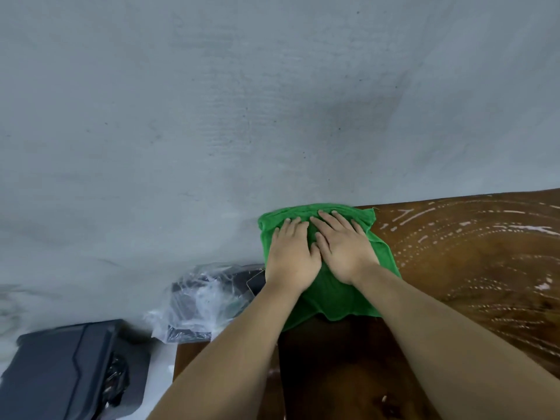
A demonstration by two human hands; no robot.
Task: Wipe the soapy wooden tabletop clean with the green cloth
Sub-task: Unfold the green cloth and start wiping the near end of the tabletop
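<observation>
A: From the head camera, where is the green cloth (327, 286)?

B: It lies spread on the wooden table (485, 268), at the table's far left corner, with its far edge right against the grey wall (212, 116) and its left edge along the table's left edge.

A: And the hands?

B: Both lie on it, side by side. The left hand (291, 256) is pressed palm down, fingers stretched toward the far edge. The right hand (342, 247) is flat too, its thumb side touching the left hand. Neither grip is closed on the cloth; the fingers are laid out flat and slightly spread, pressing rather than pinching.

A: What about the soap?

B: White suds (454, 234) sit in curved streaks and dotted arcs across the table to the right of the cloth, out to the right edge of the picture. The wood near the front edge, between the forearms, looks dark and mostly free of streaks.

A: Anything off the table?

B: Beyond the left edge, lower down, a crumpled clear plastic bag (203, 301) covers something dark, and a dark grey case (69, 368) lies further left.
</observation>
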